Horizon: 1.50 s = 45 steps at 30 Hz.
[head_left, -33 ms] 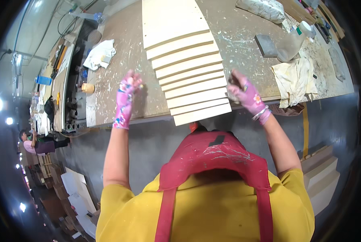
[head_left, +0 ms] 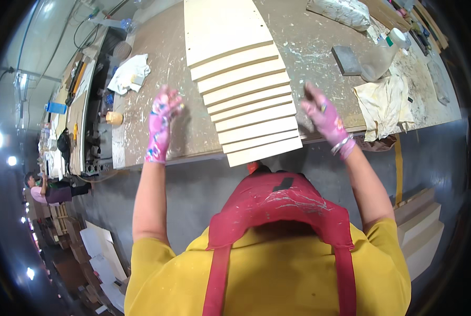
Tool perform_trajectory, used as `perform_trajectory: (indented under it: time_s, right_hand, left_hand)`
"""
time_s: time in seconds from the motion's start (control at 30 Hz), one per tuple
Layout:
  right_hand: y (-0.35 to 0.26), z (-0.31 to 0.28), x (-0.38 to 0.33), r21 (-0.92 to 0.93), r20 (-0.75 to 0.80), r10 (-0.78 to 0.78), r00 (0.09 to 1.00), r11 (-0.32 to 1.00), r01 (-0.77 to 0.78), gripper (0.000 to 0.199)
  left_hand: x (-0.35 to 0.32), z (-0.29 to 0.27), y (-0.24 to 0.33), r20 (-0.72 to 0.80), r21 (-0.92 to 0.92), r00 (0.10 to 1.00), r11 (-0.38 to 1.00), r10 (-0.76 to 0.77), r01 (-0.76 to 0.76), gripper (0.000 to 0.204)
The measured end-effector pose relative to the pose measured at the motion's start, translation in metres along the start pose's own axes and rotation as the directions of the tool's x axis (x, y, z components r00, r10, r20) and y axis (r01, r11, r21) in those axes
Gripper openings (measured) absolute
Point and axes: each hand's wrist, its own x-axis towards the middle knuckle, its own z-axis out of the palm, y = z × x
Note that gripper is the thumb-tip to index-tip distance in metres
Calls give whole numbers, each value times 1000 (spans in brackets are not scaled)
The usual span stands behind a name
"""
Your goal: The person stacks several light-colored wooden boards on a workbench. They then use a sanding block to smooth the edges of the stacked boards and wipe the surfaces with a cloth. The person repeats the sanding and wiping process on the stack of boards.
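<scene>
- Boards (head_left: 246,100), pale and fanned like steps, lie between both gloved hands at the workbench (head_left: 156,142) front edge; none appears lifted or coated yet.
- Left hand (head_left: 160,124) hovers loosely curled, holding nothing; right hand (head_left: 322,116) seems pinched shut, contents unclear.
- Farther off: rags (head_left: 385,102), grey block (head_left: 346,59), plastic bottle (head_left: 385,50), none obstructing the boards.
</scene>
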Motion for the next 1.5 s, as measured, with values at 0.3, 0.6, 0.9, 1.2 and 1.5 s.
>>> perform_trajectory:
  time_s: [0.3,0.6,0.9,1.2,1.5]
  right_hand:
    - [-75,54,167,149,-45,179,983,974,-170,62]
    - [-41,21,140,-297,-124,-44,991,955,5,60]
    - [35,-95,117,-921,-366,80,927,111,-373,73]
    - [37,-76,106,-820,-186,-32,982,556,-137,61]
    - [25,-62,-4,-624,-472,-230,851,769,-138,59]
  left_hand:
    - [213,45,11,-43,-22,994,995,-101,100,89]
    - [225,62,-2,-20,-16,998,998,-64,64,85]
    - [215,67,23,-68,348,996,935,-51,72,101]
    - [227,74,55,606,739,636,-43,478,-672,48]
    - [255,63,42,767,521,508,84,392,-850,49]
